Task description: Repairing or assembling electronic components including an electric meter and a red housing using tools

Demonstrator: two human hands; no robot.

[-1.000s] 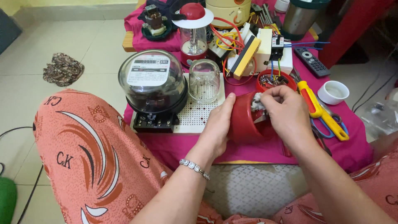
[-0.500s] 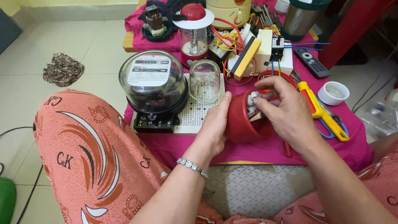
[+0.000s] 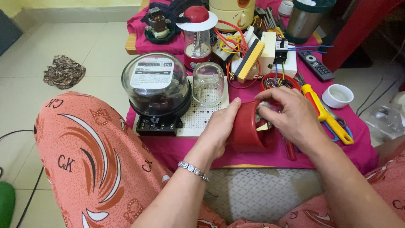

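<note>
My left hand (image 3: 219, 128) grips the side of a red round plastic housing (image 3: 247, 128) lying on its side on the magenta cloth (image 3: 177, 147). My right hand (image 3: 291, 114) is over the housing's open end, fingers pinched on a small whitish part (image 3: 262, 107) inside it. A bracelet sits on my left wrist. Just left of the housing stand a clear glass dome (image 3: 208, 83) on a white perforated board (image 3: 198, 118) and a black electric meter with a clear cover (image 3: 155, 86).
A yellow-handled screwdriver (image 3: 322, 112) and blue-handled pliers lie right of my right hand. Behind are a red bowl of wires (image 3: 278, 81), a white cup (image 3: 339, 95), a remote (image 3: 315, 65), a red lantern (image 3: 196, 31) and wired switchgear. My patterned knee (image 3: 88, 143) fills the lower left.
The red housing has tipped and turned a little in my left hand, and my right hand has shifted up and left over its open end, fingers working inside.
</note>
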